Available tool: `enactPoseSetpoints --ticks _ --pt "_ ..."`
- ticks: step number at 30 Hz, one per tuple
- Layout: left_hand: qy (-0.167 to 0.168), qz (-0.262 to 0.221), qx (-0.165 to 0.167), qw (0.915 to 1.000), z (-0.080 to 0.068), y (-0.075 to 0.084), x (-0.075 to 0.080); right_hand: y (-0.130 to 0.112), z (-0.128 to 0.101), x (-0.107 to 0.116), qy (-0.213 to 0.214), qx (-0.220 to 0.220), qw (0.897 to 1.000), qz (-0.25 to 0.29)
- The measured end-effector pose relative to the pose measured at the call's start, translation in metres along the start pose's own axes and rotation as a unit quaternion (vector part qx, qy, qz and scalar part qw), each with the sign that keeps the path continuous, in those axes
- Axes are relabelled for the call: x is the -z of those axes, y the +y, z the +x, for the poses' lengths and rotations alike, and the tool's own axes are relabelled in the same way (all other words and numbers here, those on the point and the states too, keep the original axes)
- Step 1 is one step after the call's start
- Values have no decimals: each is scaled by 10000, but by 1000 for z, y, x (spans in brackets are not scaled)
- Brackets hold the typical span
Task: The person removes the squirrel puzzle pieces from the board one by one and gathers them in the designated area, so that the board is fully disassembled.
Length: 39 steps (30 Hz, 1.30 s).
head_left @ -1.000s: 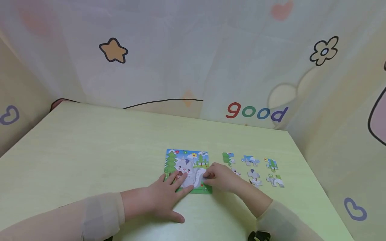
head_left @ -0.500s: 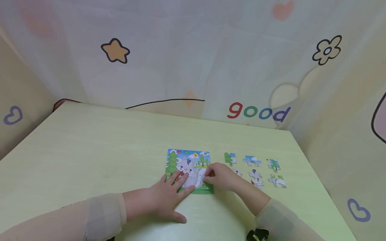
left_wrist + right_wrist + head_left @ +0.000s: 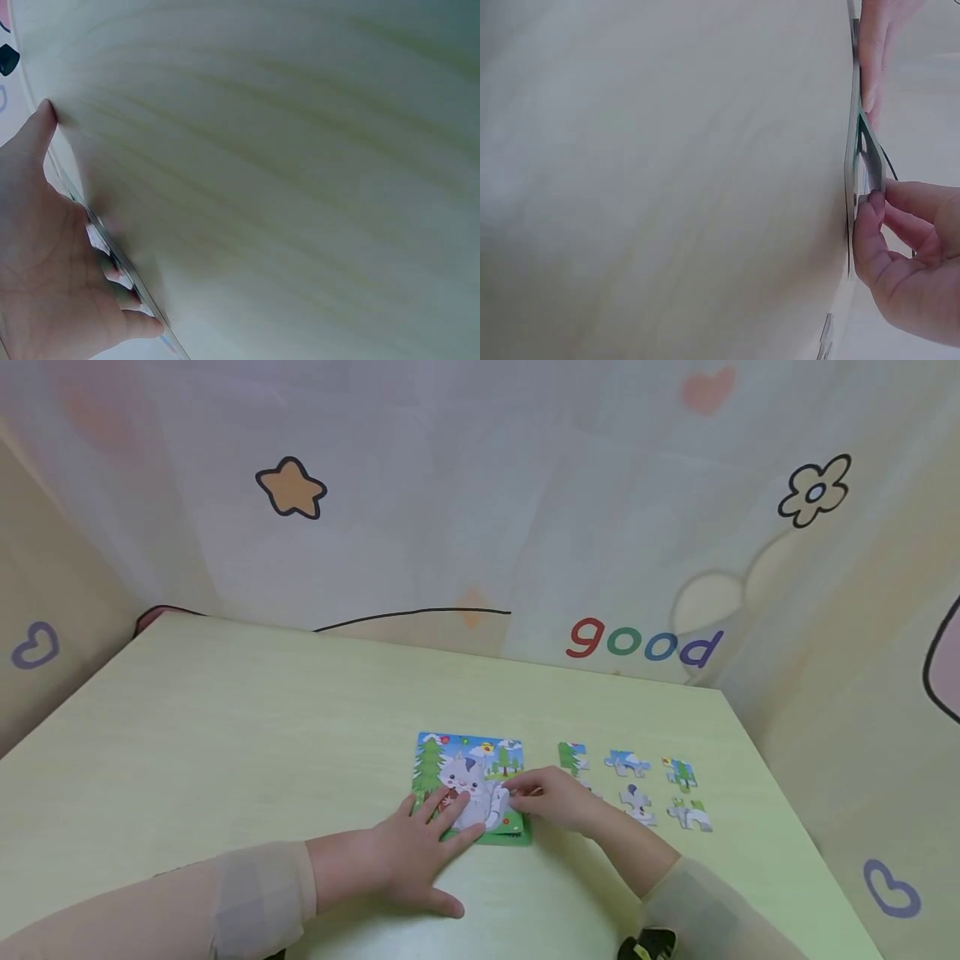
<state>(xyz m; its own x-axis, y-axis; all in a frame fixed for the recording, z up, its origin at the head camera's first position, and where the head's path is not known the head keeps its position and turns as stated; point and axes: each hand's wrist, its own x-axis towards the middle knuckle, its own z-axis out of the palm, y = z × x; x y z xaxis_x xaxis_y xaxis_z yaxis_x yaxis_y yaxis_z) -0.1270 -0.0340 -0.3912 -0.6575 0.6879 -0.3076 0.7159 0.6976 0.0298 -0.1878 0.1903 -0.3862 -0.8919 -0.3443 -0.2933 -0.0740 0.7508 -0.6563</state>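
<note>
A squirrel jigsaw puzzle board (image 3: 467,770) lies flat on the pale green table (image 3: 225,735). My left hand (image 3: 420,847) rests on its lower left part with straight, spread fingers; the left wrist view shows that hand (image 3: 45,262) lying along the board's edge (image 3: 124,274). At the board's right side, my right hand (image 3: 555,797) pinches a puzzle piece (image 3: 868,161) between thumb and fingers. In the right wrist view that piece is tilted up off the board edge (image 3: 850,225), and the right hand (image 3: 874,199) grips its lower end.
Several loose puzzle pieces lie in rows right of the board, among them a tree piece (image 3: 572,757), a cloud piece (image 3: 626,762) and a grey-and-white piece (image 3: 690,815). Patterned cloth walls (image 3: 645,639) close in the table's back and sides. The table's right edge (image 3: 780,827) runs close to the pieces.
My right hand's fingers have crept a little leftward onto the board's right side and kept pinching there. The left hand has stayed where it was.
</note>
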Motion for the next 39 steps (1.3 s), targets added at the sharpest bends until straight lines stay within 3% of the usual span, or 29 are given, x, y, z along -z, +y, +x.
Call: enactPoseSetpoints --ticks 9,20,29,35,39 --pt "42 64 2 10000 1 1 0 2 -1 0 -86 18 9988 489" --pt "32 48 37 10000 0 2 -1 -1 -8 -4 146 396 9991 85" --pt "75 145 154 9997 -2 2 1 -28 -25 19 -5 926 9944 519" --pt "153 151 127 9997 -3 3 -3 -7 -25 18 -216 367 9933 1071" --pt "160 179 119 9996 0 4 -5 9 -27 18 -230 467 9917 1172"
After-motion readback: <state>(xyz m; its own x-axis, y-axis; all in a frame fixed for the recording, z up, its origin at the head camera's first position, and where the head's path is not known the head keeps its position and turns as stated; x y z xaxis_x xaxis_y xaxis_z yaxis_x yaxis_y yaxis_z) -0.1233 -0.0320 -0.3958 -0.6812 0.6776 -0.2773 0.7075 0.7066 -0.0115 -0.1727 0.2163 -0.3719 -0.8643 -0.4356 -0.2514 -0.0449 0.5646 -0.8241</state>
